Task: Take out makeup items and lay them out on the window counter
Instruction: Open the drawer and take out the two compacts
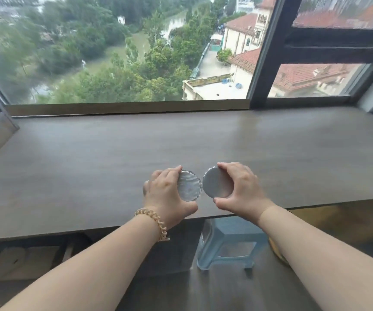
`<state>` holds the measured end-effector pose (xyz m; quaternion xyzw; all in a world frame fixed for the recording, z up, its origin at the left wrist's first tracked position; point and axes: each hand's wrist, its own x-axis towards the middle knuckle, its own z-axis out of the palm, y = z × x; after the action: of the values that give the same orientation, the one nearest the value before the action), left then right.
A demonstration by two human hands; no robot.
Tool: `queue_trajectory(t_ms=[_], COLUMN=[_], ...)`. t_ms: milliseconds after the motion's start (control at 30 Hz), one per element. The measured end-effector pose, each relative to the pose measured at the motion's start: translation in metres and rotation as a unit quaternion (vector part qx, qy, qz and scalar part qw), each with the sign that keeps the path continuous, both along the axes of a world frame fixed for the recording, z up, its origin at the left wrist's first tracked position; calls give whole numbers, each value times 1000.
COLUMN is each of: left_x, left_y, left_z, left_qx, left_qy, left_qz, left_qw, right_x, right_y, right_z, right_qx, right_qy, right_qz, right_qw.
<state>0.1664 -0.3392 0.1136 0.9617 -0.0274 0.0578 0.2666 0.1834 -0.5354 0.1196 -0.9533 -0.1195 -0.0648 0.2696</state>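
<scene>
**Two round compacts held over counter's near edge**

Window [113, 52] spans the back, with trees and red roofs outside. The dark wood window counter [91, 153] runs below it. A pale blue stool [228, 245] sits under the counter edge. Left hand [165, 194] grips a shiny reflective disc [190, 186], thumb below and fingers curled over the top. Right hand [241, 187] grips a plain grey disc [217, 182] the same way. The discs are just beside each other; can't tell if they're joined or resting on the wood. There's a gold bracelet [156, 221] on the left wrist.
</scene>
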Motion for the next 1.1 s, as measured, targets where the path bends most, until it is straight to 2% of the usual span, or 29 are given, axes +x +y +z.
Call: queue_trajectory(t_ms=[167, 567, 767, 1000, 1100], left_x=[29, 135, 149, 154, 152], left_y=[-43, -97, -113, -128, -135], left_z=[-5, -66, -92, -111, -116], left_qx=[53, 37, 69, 41, 59], left_qy=[18, 101, 111, 170, 178], left_qz=[-3, -6, 3, 66, 80], left_qw=[998, 994, 991, 982, 979], right_x=[36, 118, 141, 165, 169], right_y=[-39, -88, -100, -115, -118], right_z=[-8, -64, -95, -117, -123], right_qx=[-34, -110, -136, -149, -138], right_qy=[11, 79, 124, 117, 127], right_qz=[-23, -62, -16, 71, 79], right_qw=[999, 989, 983, 979, 979])
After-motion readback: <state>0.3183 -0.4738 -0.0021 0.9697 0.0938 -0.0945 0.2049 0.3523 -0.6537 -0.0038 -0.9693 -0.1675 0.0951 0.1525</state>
